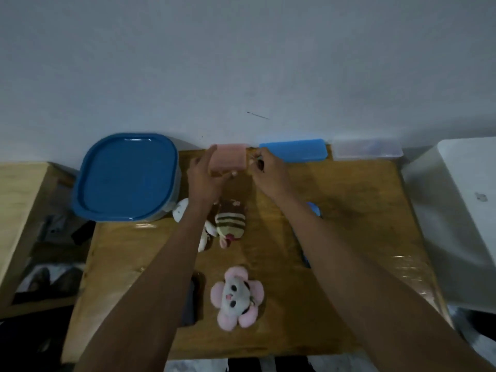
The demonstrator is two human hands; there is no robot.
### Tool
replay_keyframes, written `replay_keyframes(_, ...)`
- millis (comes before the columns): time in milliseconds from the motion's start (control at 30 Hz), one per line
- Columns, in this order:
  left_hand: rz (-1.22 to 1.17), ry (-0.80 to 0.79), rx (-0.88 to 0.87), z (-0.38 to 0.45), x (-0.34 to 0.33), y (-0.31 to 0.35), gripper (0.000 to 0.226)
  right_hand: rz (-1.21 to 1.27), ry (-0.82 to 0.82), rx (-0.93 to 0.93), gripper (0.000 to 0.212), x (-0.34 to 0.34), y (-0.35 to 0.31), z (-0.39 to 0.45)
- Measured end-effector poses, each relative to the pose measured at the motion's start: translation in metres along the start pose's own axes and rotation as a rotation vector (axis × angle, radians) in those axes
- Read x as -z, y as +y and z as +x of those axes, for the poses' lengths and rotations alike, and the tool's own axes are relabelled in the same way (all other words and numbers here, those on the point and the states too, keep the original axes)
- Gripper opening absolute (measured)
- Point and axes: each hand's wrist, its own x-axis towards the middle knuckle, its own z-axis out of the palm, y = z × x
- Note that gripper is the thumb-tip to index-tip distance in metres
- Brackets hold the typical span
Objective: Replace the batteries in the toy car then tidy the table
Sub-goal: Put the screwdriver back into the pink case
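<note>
My left hand point(205, 175) grips a small pink box point(230, 157) at the back of the wooden table point(362, 210), fingers at its far left corner and thumb under its near edge. My right hand point(268, 174) is just right of the box, fingers pinched on something small and dark that I cannot identify. A blue object point(314, 209) shows partly from under my right forearm; whether it is the toy car I cannot tell. No batteries are visible.
A big blue-lidded container point(126, 175) stands at the back left. A blue case point(294, 150) and a clear case point(367, 149) lie along the wall. A striped plush point(230, 224), a white plush point(181, 209), a pink plush point(237, 298) and a dark object point(192, 299) lie mid-table.
</note>
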Motion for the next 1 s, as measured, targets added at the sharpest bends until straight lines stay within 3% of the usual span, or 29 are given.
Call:
replay_keyframes(233, -0.089, -0.054, -0.074, 0.039, -0.017, -0.027, 0.059, -0.107, -0.048, 0.005, 0.053, -0.047, 0.016, 0.029)
replay_keyframes(467, -0.036, 0.005, -0.15, 0.05, -0.021, -0.032, 0.042, -0.215, 0.063, 0.015, 0.044, -0.062, 0.018, 0.038)
replay_keyframes(700, 0.016, 0.018, -0.205, 0.051, -0.019, -0.032, 0.045, -0.276, 0.155, 0.111, 0.034, -0.063, 0.016, 0.032)
replay_keyframes(800, 0.025, 0.036, -0.241, 0.045, -0.017, -0.027, 0.055, -0.177, 0.194, 0.112, 0.03, -0.057, 0.007, 0.035)
replay_keyframes(900, 0.017, -0.003, -0.169, 0.039, -0.014, -0.023, 0.072, -0.103, 0.26, 0.103, 0.032, -0.047, -0.01, 0.046)
replay_keyframes(1000, 0.012, 0.004, -0.133, 0.031, -0.012, -0.017, 0.073, -0.112, 0.271, 0.029, 0.034, -0.042, -0.025, 0.059)
